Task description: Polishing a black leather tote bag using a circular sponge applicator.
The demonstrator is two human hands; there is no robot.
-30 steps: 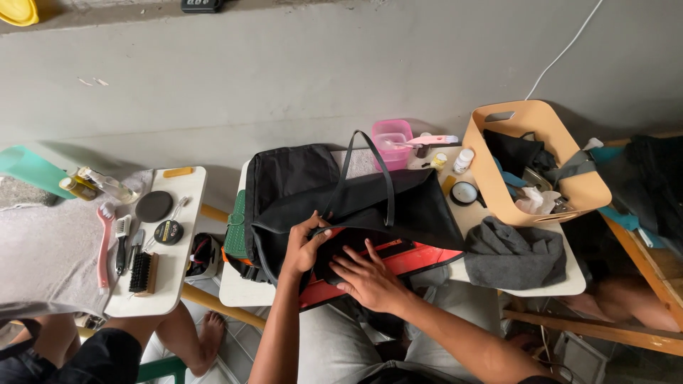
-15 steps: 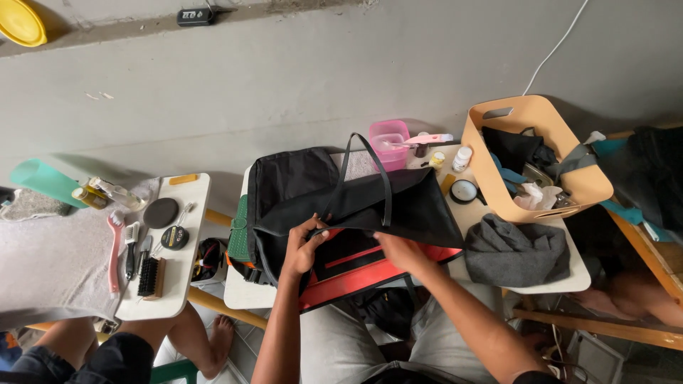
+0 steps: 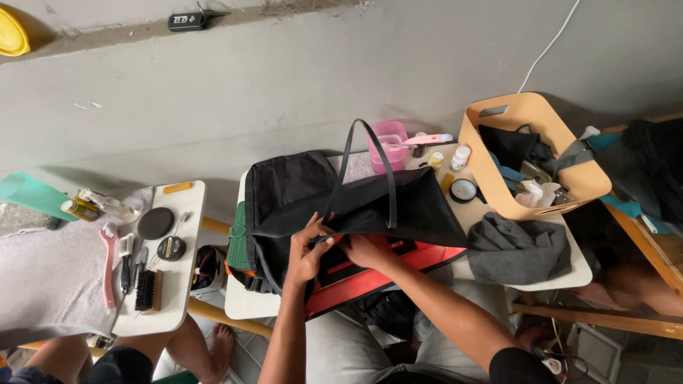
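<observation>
Head-camera view, looking down on a small white table [image 3: 249,307] where a black bag [image 3: 341,203] with red-orange trim lies open across most of the top. The left hand [image 3: 307,250] is closed on the near edge of the bag's black flap, thumb on top and fingers curled under it, lifting the fabric. The right hand [image 3: 364,250] sits just beside the left, tucked under the same flap; its fingers are mostly hidden by the cloth, so whether they pinch the fabric or merely press against it cannot be told. One black carry strap [image 3: 370,167] stands up in a loop above the bag. Behind the bag stand a pink plastic tub [image 3: 390,144] and a few small bottles [image 3: 461,157]; to the right, a folded grey cloth [image 3: 518,249] lies on the table corner, with an orange basket [image 3: 530,153] of mixed items beyond it. A second white tray table [image 3: 162,270] at left carries brushes [image 3: 148,290], a pink toothbrush [image 3: 109,263] and round black tins [image 3: 155,222]. Another person's bare legs [image 3: 192,348] show below that table.
</observation>
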